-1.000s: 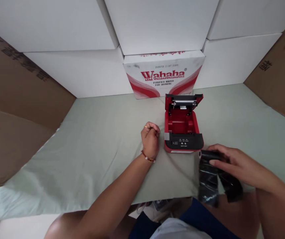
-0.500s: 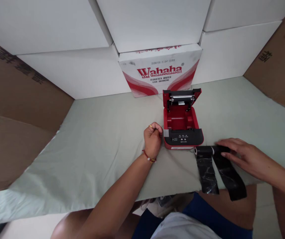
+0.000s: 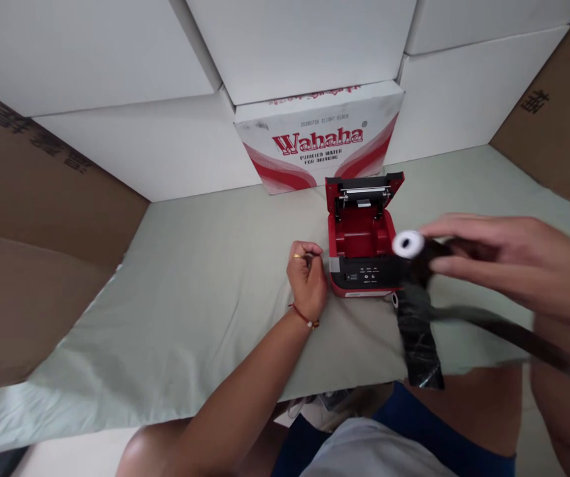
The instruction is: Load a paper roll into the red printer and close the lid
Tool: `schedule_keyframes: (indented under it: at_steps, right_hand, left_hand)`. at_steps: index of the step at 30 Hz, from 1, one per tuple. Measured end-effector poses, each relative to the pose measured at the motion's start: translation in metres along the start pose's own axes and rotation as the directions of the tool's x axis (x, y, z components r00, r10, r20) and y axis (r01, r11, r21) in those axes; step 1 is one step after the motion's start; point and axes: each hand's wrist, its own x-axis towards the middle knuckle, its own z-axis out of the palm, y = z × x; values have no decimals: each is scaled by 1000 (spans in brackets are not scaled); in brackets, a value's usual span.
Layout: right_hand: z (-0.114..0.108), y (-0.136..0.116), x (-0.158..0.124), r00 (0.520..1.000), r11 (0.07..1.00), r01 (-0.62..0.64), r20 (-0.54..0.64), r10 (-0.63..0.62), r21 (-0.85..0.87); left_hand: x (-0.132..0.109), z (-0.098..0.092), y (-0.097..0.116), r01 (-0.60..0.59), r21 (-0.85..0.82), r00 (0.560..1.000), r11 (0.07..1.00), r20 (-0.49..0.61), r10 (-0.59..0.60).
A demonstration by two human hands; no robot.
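My right hand [image 3: 494,255] pinches a black ribbon roll [image 3: 417,262] between thumb and fingers, raised in front of the printer's right front corner. The roll's white core end faces left, and its loose tail is smeared by motion. Below it, a second black ribbon roll [image 3: 404,302] lies on the cloth, its crinkled strip hanging over the front edge. A red and black label printer [image 3: 367,268] stands with its lid up and its red inside bare. Beside the printer's left front corner, my left hand [image 3: 308,275] rests on the cloth with curled fingers, no object visible in it.
A pale green cloth [image 3: 205,285] covers the surface, ending at a front edge above my lap. Behind the printer stands a Wahaha water carton [image 3: 322,142]. White boxes [image 3: 166,146] wall the back, and brown cardboard boxes [image 3: 36,265] close off both sides.
My right hand has lifted one ribbon roll off the cloth, up and to the left toward the printer. The other roll stays on the cloth. My left hand's fingers have shifted slightly.
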Motion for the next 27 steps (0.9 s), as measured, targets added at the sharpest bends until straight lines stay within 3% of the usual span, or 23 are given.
schedule_keyframes:
  at_steps: [1, 3, 5, 9, 11, 16, 20, 25, 27]
  right_hand:
    - [15, -9, 27, 996, 1000, -13, 90, 13, 8]
    - [40, -24, 70, 994, 999, -27, 107, 29, -24]
    - [57, -32, 92, 993, 992, -52, 100, 64, -117]
    - [70, -35, 100, 973, 937, -100, 163, 163, -335]
    - [72, -37, 103, 962, 887, -116, 173, 213, -446]
    - [81, -49, 118, 942, 721, -120, 150, 299, -682]
    - [91, -58, 125, 936, 668, -62, 189, 296, -742]
    - [98, -58, 128, 948, 658, -65, 160, 276, -750]
    - [93, -57, 124, 950, 699, -47, 185, 253, -714]
  left_hand:
    - [-3, -2, 2, -127, 44, 991, 991, -45, 129]
    - [-9, -7, 8, -361, 125, 927, 924, -63, 371]
    - [-17, -11, 14, -535, 189, 840, 823, 16, 542]
    - [-31, -14, 20, -755, 230, 656, 614, 241, 715]
    - [-35, -13, 19, -796, 224, 605, 562, 315, 731]
    - [-37, -12, 13, -799, 224, 599, 558, 371, 709]
    - [-36, -9, 13, -833, 239, 554, 499, 351, 755]
    - [-38, -9, 11, -707, 146, 651, 692, 517, 556]
    - [-39, -9, 13, -670, 107, 646, 734, 571, 506]
